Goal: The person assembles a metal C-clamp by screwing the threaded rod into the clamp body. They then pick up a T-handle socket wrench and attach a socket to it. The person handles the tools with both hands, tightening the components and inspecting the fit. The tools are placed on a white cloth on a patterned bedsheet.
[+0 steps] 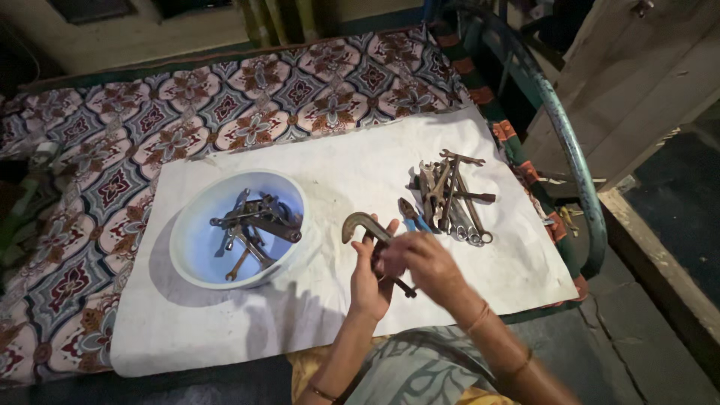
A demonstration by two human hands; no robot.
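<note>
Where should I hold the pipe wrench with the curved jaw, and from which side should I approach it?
Grip the pipe wrench on its straight handle, from below, probably as the left hand and right hand do now. The hooked head points up and left, offering no even surface.

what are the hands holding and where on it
Both hands hold a rusty pipe wrench: the left hand and the right hand grip its handle, leaving the hooked jaw end free.

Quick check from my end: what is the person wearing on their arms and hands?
Both forearms are bare, with no sleeves or gloves in view. The right hand has a thin reddish-orange band at the wrist and a second thin bangle further up the forearm. The left hand is bare; a thin bangle sits near that elbow.
</note>
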